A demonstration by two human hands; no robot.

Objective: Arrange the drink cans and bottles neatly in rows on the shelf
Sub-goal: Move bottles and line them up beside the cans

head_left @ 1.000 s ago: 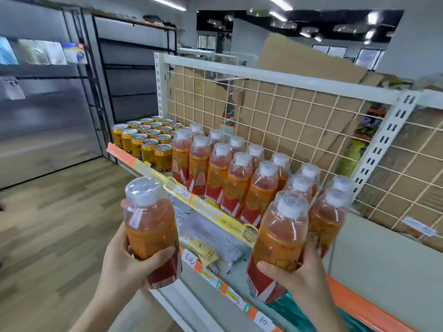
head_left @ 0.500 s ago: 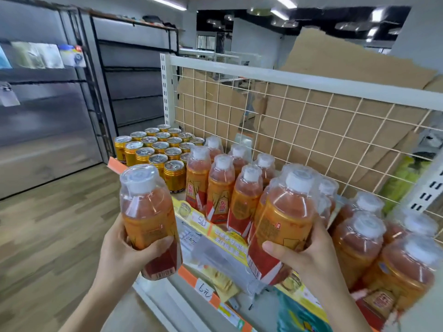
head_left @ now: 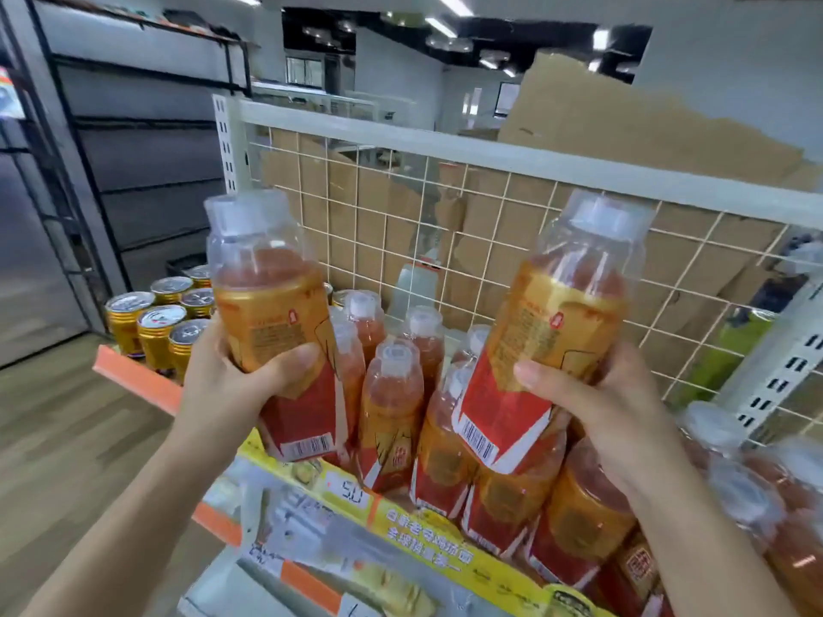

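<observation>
Your left hand (head_left: 231, 385) wraps round the middle of the left bottle (head_left: 271, 313), thumb across the label. The bottle's long axis is nearly vertical, white cap up, top leaning slightly left. Your right hand (head_left: 610, 407) clasps the right bottle (head_left: 556, 331) the same way, cap up, with its top tipped right and its base swung towards the centre. You hold both in the air above the near edge of the shelf (head_left: 133, 376), over the standing bottles (head_left: 392, 420).

Each held bottle is smooth clear plastic, cylindrical with a rounded shoulder. Reddish-orange drink fills it to just below the shoulder, and a glossy orange-and-red label carries a barcode near the base.

The standing bottles crowd upright on the shelf, right of a block of gold cans (head_left: 156, 327) with silver tops. A cream wire grid (head_left: 401, 216) backs the shelf, with brown cardboard (head_left: 623, 126) beyond. A yellow price strip (head_left: 423, 541) runs along the near edge.
</observation>
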